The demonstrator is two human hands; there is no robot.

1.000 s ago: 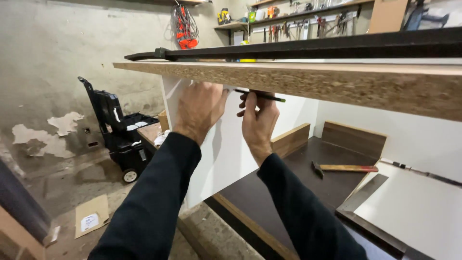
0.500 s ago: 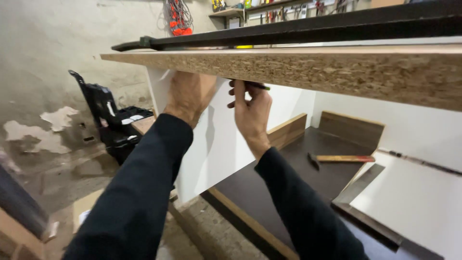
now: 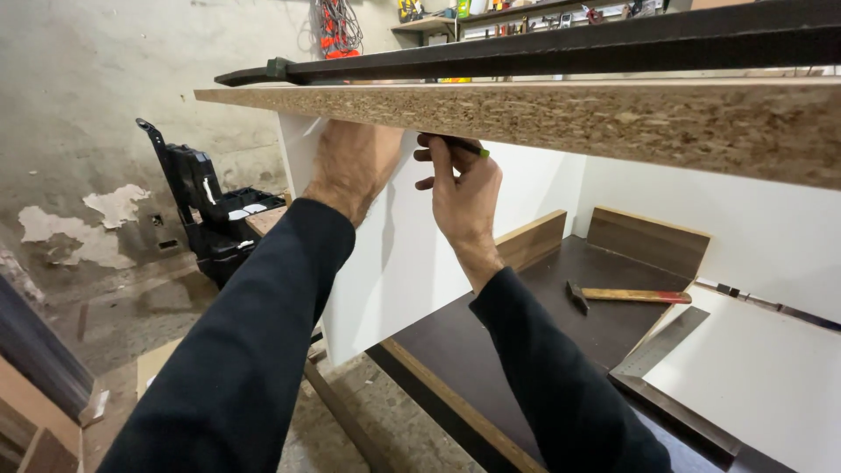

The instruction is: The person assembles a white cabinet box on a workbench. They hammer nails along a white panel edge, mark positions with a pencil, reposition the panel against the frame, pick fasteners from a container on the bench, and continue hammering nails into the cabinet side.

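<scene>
A chipboard panel (image 3: 613, 118) lies flat at eye level, its raw edge facing me. My left hand (image 3: 350, 166) reaches up under it and presses against the upright white side panel (image 3: 412, 254) near the joint. My right hand (image 3: 464, 188) is beside it, fingers closed on a thin dark pencil (image 3: 460, 144) with a green end, its tip up under the chipboard panel. Both arms wear dark sleeves. A long black bar clamp (image 3: 543, 52) rests on top of the panel.
A hammer with a wooden handle (image 3: 631, 296) lies on the dark bottom board (image 3: 526, 333). A steel square (image 3: 657, 346) lies beside a white panel (image 3: 762, 377). A black open tool case (image 3: 210, 219) stands on the concrete floor at left. Shelves of tools hang at the back.
The view has risen and shifted right, so the chipboard panel sits lower in frame. Both hands stay under the panel by the joint; the right hand keeps the pencil.
</scene>
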